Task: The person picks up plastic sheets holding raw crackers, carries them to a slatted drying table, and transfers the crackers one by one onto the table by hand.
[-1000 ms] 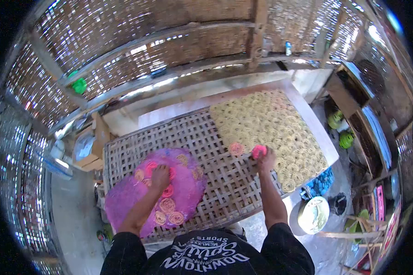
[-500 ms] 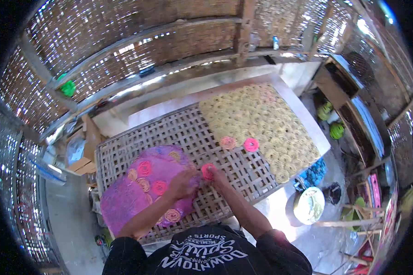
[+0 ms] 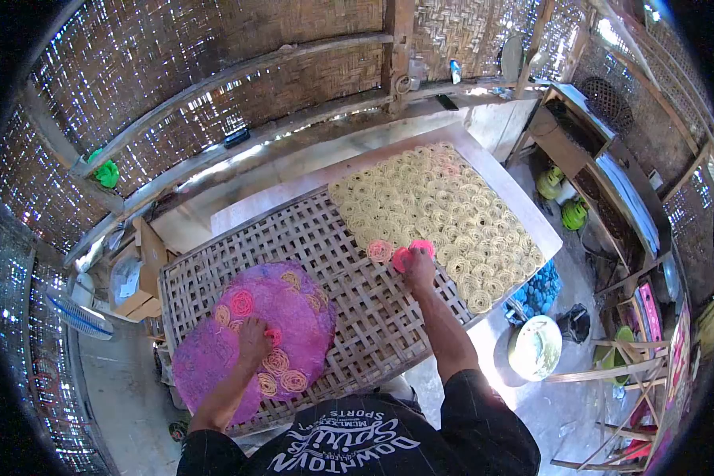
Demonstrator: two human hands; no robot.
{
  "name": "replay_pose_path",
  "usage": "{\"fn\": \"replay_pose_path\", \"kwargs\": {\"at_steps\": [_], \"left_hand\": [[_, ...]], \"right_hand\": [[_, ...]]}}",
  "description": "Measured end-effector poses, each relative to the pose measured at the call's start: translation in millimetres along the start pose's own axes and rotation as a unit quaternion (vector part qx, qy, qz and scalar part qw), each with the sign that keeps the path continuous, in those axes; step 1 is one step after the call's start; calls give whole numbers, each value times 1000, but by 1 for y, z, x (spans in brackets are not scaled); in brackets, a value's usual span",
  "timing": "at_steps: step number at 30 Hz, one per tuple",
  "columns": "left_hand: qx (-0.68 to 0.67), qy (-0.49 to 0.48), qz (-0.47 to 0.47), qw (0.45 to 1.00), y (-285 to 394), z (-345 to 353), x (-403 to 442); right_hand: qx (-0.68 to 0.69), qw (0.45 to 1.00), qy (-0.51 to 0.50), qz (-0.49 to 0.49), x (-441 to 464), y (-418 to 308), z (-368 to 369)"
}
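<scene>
A pink coil [image 3: 402, 259], a flat spiral of noodle-like strands, is in my right hand [image 3: 420, 274], the fingers closed at its edge. That hand is over the slatted bamboo rack [image 3: 365, 305], close beside another bright pink coil [image 3: 423, 247] and a paler pink coil [image 3: 379, 251]. My left hand [image 3: 254, 339] is low over the round purple-pink sheet [image 3: 301, 285], its fingers curled at a pink coil that they partly cover. Around it on the sheet are a pink coil [image 3: 242, 302] and several tan coils [image 3: 275, 362].
Rows of pale yellow coils [image 3: 444, 210] cover the rack's right part. A white-rimmed bucket [image 3: 536, 349] stands on the floor at right, near a blue bundle [image 3: 538, 289]. Wooden shelving [image 3: 603, 166] is at far right; a cardboard box [image 3: 147, 266] is at left.
My right hand has carried a pink coil from the sheet's edge up and right to the other pink coils. My left hand has moved left and down onto a coil on the sheet.
</scene>
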State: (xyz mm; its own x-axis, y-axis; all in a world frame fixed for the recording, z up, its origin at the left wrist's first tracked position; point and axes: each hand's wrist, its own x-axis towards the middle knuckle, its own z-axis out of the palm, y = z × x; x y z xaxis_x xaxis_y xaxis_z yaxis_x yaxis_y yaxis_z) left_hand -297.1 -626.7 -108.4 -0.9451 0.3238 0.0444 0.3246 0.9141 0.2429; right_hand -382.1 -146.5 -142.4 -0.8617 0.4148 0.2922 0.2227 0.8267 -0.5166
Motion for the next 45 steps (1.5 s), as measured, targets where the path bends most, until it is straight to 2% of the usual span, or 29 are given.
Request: {"fn": "replay_pose_path", "kwargs": {"at_steps": [2,4,6,7,8,9,10,12,13,14,15,17,18,19,20,22,23,25,26,29,36,42,45], "left_hand": [[-46,7,21,999,-12,4,0],[-63,-21,-30,997,10,-18,2],[-86,-31,-60,994,39,-35,9],[-99,-28,-63,993,55,-40,16],[-113,-24,-68,991,71,-41,23],[-161,-31,-73,984,89,-39,33],[-208,-39,-79,974,107,-34,41],[-233,33,141,962,132,-17,51],[-258,28,142,955,142,-18,55],[-283,23,145,948,152,-23,58],[-307,16,150,940,160,-32,62],[-358,75,124,922,182,-85,68],[-385,105,109,911,195,-120,69],[-455,115,108,876,211,-156,66],[-523,126,105,836,226,-195,61],[-564,173,227,775,245,-272,50],[-590,190,269,737,251,-290,44],[-594,185,342,704,255,-327,35],[-598,141,334,715,259,-343,28],[-591,20,324,738,270,-383,12],[-583,-22,374,721,267,-375,12],[-584,-29,380,716,258,-362,12],[-589,-26,377,714,259,-359,8]], "right_hand": [[-8,999,37,-16,-4,-3,-6],[10,999,49,-13,-13,-19,-22],[75,992,-100,29,-36,-38,-18],[127,969,-208,43,-58,-49,-12],[176,931,-314,56,-78,-62,-5],[280,846,-427,154,-92,-91,-25],[372,726,-523,248,-106,-118,-45],[551,624,-468,297,-131,-121,-10],[631,563,-430,316,-136,-116,5],[617,595,-401,323,-122,-111,10],[588,672,-369,258,-109,-99,17],[507,801,-293,125,-88,-65,34],[453,838,-260,158,-77,-54,39],[395,870,-228,188,-67,-46,40],[317,914,-202,152,-58,-42,38],[154,975,-145,70,-40,-40,33],[128,979,-145,65,-32,-40,30],[79,985,-144,55,-23,-41,25],[-4,994,-104,12,-23,-35,31],[-26,997,23,-67,-33,-43,9],[-14,995,63,-76,-55,-38,-4],[64,995,30,-63,-83,-52,-19],[60,994,30,-88,-98,-67,-23]]}}
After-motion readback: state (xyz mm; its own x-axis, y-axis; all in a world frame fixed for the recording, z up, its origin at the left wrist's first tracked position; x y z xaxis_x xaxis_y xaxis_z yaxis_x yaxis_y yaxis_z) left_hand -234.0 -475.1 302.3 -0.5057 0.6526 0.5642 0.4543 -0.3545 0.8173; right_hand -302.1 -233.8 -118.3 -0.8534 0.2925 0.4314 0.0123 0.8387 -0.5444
